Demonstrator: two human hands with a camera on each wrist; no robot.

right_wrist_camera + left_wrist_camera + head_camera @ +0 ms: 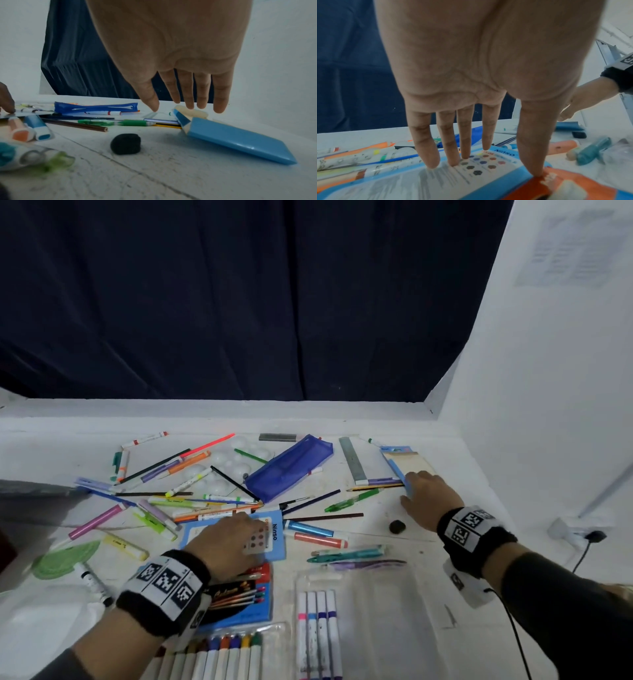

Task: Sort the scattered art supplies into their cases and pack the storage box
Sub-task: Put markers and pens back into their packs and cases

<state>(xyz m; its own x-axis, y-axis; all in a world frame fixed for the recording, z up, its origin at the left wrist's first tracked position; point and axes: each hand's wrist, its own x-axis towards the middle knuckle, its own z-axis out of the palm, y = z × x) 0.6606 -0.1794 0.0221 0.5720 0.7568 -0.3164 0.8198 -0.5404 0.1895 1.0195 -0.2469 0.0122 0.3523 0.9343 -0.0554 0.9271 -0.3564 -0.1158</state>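
Note:
My left hand (236,537) lies flat with straight fingers on a blue "Ninso" pencil box (275,537). In the left wrist view its fingertips (433,164) touch the box's label (436,180) and the thumb reaches a red brush pack (556,188). My right hand (423,491) is spread with straight fingers over a light blue box (397,465) at the right. The right wrist view shows that box (240,139) with its far end open and beige inside; the fingers (221,102) hover there. Pens and markers (191,508) lie scattered.
A blue mesh pouch (289,467), a metal ruler (352,462) and white foam balls (239,463) lie further back. A black lump (397,526) sits near my right thumb. A clear case with markers (318,635) is in front, a green protractor (65,558) at left, a white wall at right.

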